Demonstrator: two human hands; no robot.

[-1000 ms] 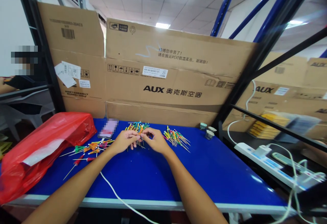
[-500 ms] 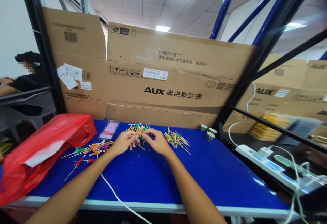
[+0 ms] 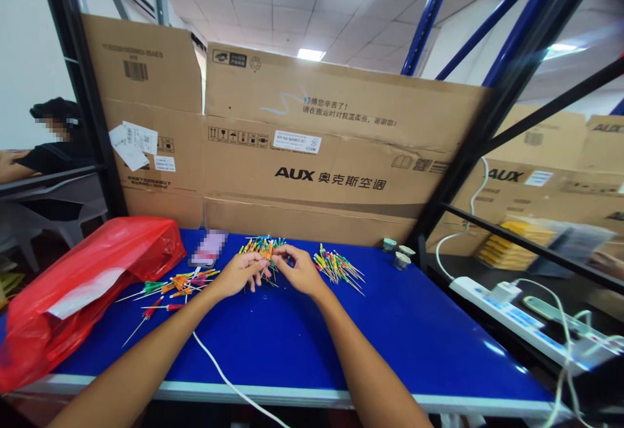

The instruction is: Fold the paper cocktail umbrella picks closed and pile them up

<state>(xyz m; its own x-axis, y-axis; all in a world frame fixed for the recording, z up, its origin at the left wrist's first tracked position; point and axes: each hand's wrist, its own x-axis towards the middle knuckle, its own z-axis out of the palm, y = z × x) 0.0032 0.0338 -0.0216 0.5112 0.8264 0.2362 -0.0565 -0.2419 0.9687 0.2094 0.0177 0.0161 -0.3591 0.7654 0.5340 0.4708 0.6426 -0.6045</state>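
My left hand (image 3: 242, 273) and my right hand (image 3: 296, 270) meet over the blue table, fingertips pinched close together. Between them is an orange cocktail umbrella (image 3: 268, 254), partly covered by the fingers. Just behind my hands lies a pile of folded cocktail umbrellas (image 3: 251, 246) in yellow, green, blue and other colours. To the right of my right hand, a second heap of folded cocktail umbrellas (image 3: 334, 264) has its sticks pointing toward the lower right. Left of my left hand, looser cocktail umbrellas (image 3: 180, 283) in orange, green, red and pink are scattered.
A red plastic bag (image 3: 97, 278) covers the table's left side. Behind the piles lies a phone (image 3: 208, 247), and a white cable (image 3: 219, 369) crosses the front edge. Small cups (image 3: 402, 259) stand back right, near a power strip (image 3: 511, 317). Cardboard (image 3: 312, 213) walls the back.
Both hands stay nearly in place over the pile. The fingers shift slightly, and the orange cocktail umbrella between them shows a little more clearly.
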